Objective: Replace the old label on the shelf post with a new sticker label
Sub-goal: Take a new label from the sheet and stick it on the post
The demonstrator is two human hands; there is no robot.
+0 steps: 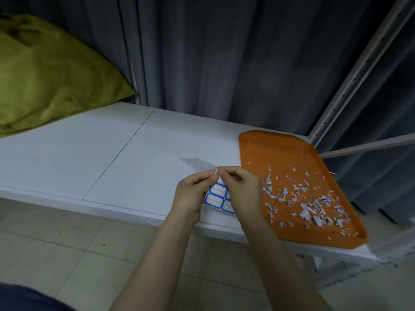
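Observation:
A small sheet of blue-bordered white sticker labels (219,197) hangs between both hands just above the front edge of the white shelf board (116,158). My left hand (193,190) grips the sheet's left side with thumb and fingers. My right hand (241,184) pinches at the sheet's top corner with fingertips curled. The grey perforated shelf post (350,79) rises at the right, leaning in the wide view; no label shows on it from here.
An orange tray (253,149) lies on the shelf's right end, strewn with several torn label scraps (312,207). A yellow-green sack (40,72) fills the shelf's left. Dark curtains hang behind. A tiled floor lies below.

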